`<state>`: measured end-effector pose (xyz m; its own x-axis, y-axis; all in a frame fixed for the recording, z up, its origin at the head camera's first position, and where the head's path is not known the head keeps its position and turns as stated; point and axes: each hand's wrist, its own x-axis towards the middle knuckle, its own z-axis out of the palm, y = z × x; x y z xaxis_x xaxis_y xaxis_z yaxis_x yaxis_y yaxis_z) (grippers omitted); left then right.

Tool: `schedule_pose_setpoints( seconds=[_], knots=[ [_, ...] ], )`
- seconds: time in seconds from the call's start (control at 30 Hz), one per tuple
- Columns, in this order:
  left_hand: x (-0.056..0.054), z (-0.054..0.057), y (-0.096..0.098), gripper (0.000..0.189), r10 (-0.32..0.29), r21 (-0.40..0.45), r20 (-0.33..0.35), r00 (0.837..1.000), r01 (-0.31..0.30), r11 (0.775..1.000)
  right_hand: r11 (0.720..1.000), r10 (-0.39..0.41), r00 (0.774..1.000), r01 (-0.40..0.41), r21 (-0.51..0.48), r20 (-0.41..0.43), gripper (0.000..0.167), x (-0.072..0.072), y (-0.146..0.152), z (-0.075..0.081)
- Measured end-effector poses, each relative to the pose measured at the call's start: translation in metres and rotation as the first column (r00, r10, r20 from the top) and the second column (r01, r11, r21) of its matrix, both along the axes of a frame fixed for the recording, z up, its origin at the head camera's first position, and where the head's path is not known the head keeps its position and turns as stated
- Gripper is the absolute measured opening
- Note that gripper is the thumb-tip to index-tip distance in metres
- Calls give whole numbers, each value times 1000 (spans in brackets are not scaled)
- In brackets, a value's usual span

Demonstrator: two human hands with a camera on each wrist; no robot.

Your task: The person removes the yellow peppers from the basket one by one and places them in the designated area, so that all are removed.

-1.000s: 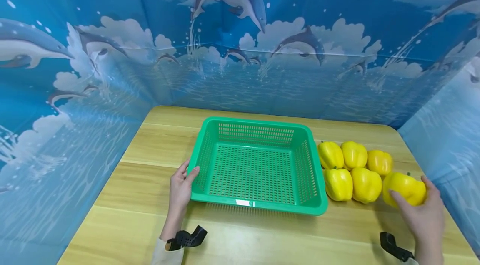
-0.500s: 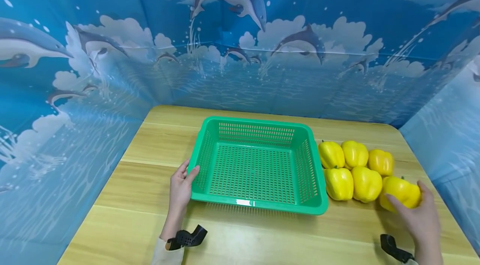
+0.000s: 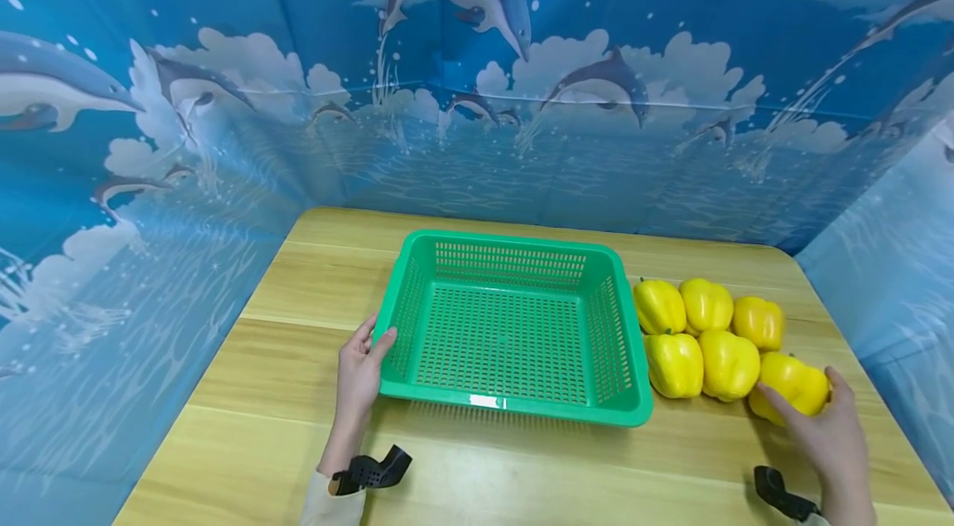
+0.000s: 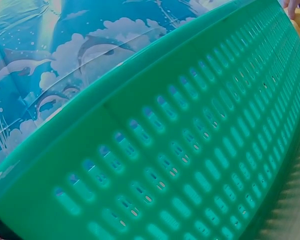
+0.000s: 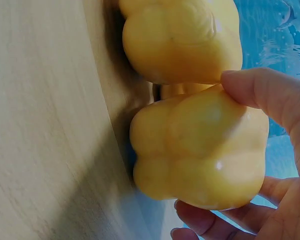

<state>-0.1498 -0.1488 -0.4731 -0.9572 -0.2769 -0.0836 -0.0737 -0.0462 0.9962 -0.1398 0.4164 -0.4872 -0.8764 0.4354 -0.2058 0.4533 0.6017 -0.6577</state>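
Note:
A green plastic basket with slotted walls stands in the middle of the table, nothing inside it. My left hand grips its left rim, thumb on top and fingers outside. The basket's slotted wall fills the left wrist view, hiding that hand. At the right, my right hand holds a yellow bell pepper between thumb and fingers. In the right wrist view this bell pepper is close over the table, beside another bell pepper.
Several more yellow bell peppers sit in two rows against the basket's right side. The wooden table meets a blue dolphin-print curtain at the back and sides. A black wrist camera is strapped to each arm.
My right hand has brought the bell pepper left and down, up against the front row of peppers. My left hand and the basket have stayed in place.

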Motion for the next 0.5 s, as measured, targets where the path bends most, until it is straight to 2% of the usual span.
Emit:
schedule_pose_setpoints(
  seconds=[0.27,0.5],
  knots=[
    [-1,-1,0,54,2,-10,-1,1000,-2,1000,1000,13,999,-12,-16,32,104,0,0,0],
    [-1,1,-1,53,2,-5,4,1000,-1,1000,999,-18,998,21,-43,67,99,1,-3,1]
  ],
)
